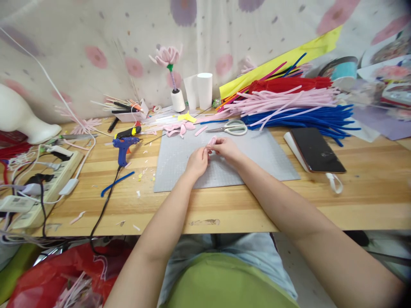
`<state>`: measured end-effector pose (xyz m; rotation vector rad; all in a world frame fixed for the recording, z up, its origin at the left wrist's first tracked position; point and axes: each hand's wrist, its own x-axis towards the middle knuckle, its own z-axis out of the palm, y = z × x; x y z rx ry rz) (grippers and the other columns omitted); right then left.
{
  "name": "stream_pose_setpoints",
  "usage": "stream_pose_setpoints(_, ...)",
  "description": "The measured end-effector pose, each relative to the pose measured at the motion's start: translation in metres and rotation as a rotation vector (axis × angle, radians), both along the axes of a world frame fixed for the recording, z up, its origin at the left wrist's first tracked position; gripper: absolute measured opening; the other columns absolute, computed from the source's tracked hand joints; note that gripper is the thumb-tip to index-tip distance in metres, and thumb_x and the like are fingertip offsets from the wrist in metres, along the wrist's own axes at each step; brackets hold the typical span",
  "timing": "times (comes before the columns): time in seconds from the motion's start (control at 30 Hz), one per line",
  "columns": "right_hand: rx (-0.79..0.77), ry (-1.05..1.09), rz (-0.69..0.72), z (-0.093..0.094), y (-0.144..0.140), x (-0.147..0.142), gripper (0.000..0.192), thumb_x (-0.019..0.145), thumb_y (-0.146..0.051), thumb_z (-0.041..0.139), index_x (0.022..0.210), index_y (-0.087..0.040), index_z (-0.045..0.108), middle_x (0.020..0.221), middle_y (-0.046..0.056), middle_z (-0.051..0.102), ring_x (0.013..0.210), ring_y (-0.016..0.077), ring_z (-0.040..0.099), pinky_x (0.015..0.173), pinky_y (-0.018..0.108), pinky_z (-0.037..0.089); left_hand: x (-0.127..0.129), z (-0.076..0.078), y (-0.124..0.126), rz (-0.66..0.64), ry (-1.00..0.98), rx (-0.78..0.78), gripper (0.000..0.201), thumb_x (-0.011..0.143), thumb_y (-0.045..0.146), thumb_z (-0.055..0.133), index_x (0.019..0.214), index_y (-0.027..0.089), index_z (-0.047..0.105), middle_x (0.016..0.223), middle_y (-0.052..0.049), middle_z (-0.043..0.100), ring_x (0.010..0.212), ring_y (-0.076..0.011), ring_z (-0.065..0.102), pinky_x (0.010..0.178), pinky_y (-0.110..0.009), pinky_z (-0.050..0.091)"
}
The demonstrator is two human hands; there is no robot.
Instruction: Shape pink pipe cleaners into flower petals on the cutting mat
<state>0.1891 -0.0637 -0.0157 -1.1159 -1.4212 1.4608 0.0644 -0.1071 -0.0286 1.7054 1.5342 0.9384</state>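
Note:
Over the grey cutting mat (173,171), my left hand (197,161) and my right hand (225,149) meet fingertip to fingertip. Both are closed on a small looped pink pipe cleaner (212,140), partly hidden by the fingers. Just beyond them on the mat lie scissors (233,128) with pale handles. To their left is a small pile of bent pink pipe-cleaner pieces (180,129), with one short pink piece (201,131) beside it. A finished pink pipe-cleaner flower (167,56) stands upright in a white holder (177,101) at the back.
Bundles of red (292,84), pink (285,100) and blue pipe cleaners (305,119) lie back right. A tablet-like black device (317,149) rests at right. A blue glue gun (123,149), its cord hanging over the table edge, and a cable-filled power strip (58,186) occupy the left.

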Motion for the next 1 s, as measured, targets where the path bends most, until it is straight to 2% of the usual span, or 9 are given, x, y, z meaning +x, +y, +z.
stream_pose_setpoints(0.07,0.018,-0.016,0.034,0.002,-0.001,0.002,0.022,0.054,-0.032,0.066,0.058,-0.013,0.056,0.051,-0.002,0.052,0.046,0.0056,0.037,0.046,0.023,0.024,-0.001,0.0,0.001,-0.001,-0.111,-0.091,0.03,0.088,0.03,0.033,0.081,0.015,0.057,0.074,-0.004,0.06,0.06,-0.0105,0.057,0.052,-0.022,0.048)
stream_pose_setpoints(0.27,0.079,-0.013,0.152,0.007,-0.002,0.006,0.023,0.057,-0.035,0.065,0.058,-0.014,0.054,0.051,-0.003,0.05,0.049,0.0066,0.04,0.049,0.023,0.027,0.001,0.005,0.002,0.011,-0.407,-0.292,0.026,0.087,0.029,0.039,0.074,0.012,0.055,0.065,-0.003,0.06,0.059,-0.01,0.06,0.052,-0.02,0.048)
stream_pose_setpoints(0.43,0.065,-0.025,0.106,0.002,0.001,0.008,0.026,0.057,-0.037,0.066,0.062,-0.014,0.056,0.052,-0.003,0.049,0.047,0.0057,0.036,0.046,0.023,0.024,0.003,0.008,0.001,0.057,-0.498,-0.333,0.024,0.085,0.031,0.043,0.081,0.013,0.058,0.072,-0.005,0.064,0.067,-0.0124,0.063,0.053,-0.021,0.048)
stream_pose_setpoints(0.57,0.068,-0.029,0.07,0.0,0.001,0.007,0.026,0.057,-0.038,0.066,0.063,-0.015,0.055,0.05,-0.005,0.044,0.045,0.0049,0.031,0.045,0.023,0.023,0.002,0.001,0.002,0.143,-0.402,-0.151,0.015,0.079,0.029,0.052,0.084,0.016,0.057,0.085,-0.005,0.064,0.075,-0.0129,0.062,0.053,-0.02,0.047)
stream_pose_setpoints(0.73,0.078,-0.161,0.055,0.001,-0.003,0.002,0.025,0.066,-0.039,0.06,0.065,-0.015,0.053,0.048,-0.005,0.043,0.043,0.0066,0.034,0.045,0.024,0.023,-0.002,-0.007,0.003,0.221,-0.188,0.006,0.018,0.08,0.032,0.049,0.076,0.016,0.057,0.076,-0.003,0.064,0.072,-0.0124,0.059,0.062,-0.023,0.046)
stream_pose_setpoints(1.0,0.194,-0.225,0.024,-0.007,0.004,0.002,0.021,0.064,-0.034,0.06,0.06,-0.015,0.052,0.057,-0.002,0.048,0.055,0.0088,0.04,0.054,0.024,0.029,0.0,0.008,-0.007,0.271,0.19,0.142,0.017,0.081,0.031,0.047,0.074,0.019,0.056,0.078,-0.003,0.063,0.071,-0.0143,0.055,0.069,-0.026,0.039)
